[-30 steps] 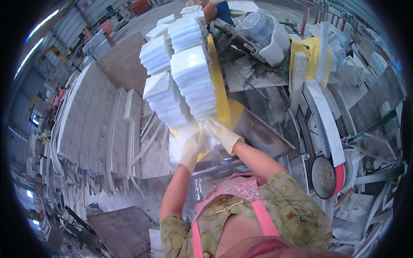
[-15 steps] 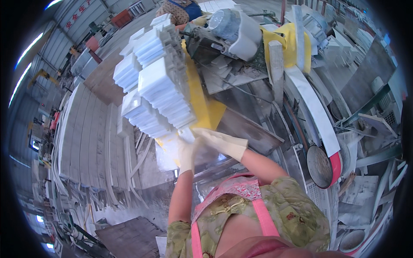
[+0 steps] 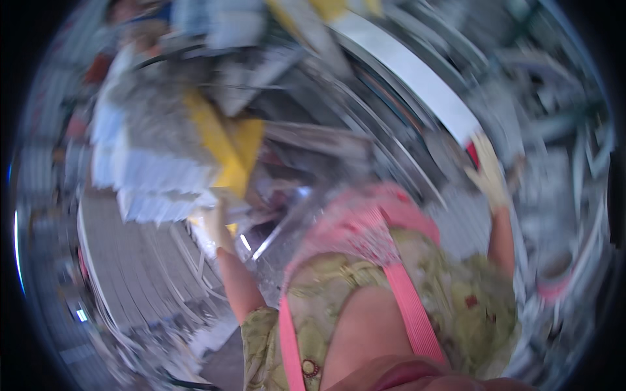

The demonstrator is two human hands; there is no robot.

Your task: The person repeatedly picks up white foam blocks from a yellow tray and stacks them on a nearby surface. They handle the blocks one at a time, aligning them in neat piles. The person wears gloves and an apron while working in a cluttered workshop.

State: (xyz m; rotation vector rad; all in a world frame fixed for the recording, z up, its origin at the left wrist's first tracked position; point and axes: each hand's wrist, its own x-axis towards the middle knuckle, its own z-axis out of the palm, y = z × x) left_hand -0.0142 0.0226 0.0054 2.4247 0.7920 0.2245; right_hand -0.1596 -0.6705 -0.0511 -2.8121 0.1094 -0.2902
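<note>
The picture is smeared by motion. My left hand (image 3: 213, 225), in a pale glove, is at the near end of a stack of white slabs (image 3: 163, 171); its fingers are too blurred to tell whether they grip one. A yellow sheet (image 3: 240, 159) runs along the stack's right side. Far to the right, my gloved right hand (image 3: 489, 173) has its thumb apart from its fingers, and nothing shows in it. Its fingertips are at the near end of a long white belt (image 3: 417, 65), beside a red curved edge (image 3: 472, 152).
Long grey slabs (image 3: 130, 267) are piled on the left. A motor-like machine (image 3: 222, 23) stands beyond the stack, with another person (image 3: 147, 32) partly visible at the upper left. A plank (image 3: 319, 139) lies between stack and belt.
My hands have parted: the right has swung far right to the belt's end, while the left stays by the stack. The view has turned right, shifting the stack left.
</note>
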